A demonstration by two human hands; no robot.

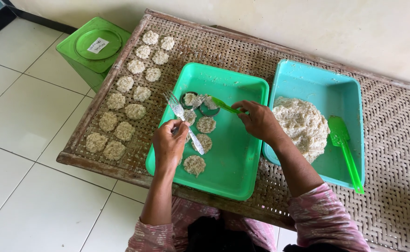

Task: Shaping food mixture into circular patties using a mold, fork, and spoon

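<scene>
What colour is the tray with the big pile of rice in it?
Turquoise blue tray, seen in the head view.

fork and green spoon over round rice patties in a green tray

a metal fork (182,120), tines pointing up and away toward the far left, lies slanted in the left hand (169,144), its handle running down past the fingers over the green tray (235,172). a green plastic spoon (216,105), gripped by the right hand (259,120), reaches left with its bowl at a small round ring mould (189,100) filled with pale rice mix. a second ring (209,108) sits just beside it. flat round patties (206,124) lie in the tray below the rings, pale and grainy, close together.
</scene>
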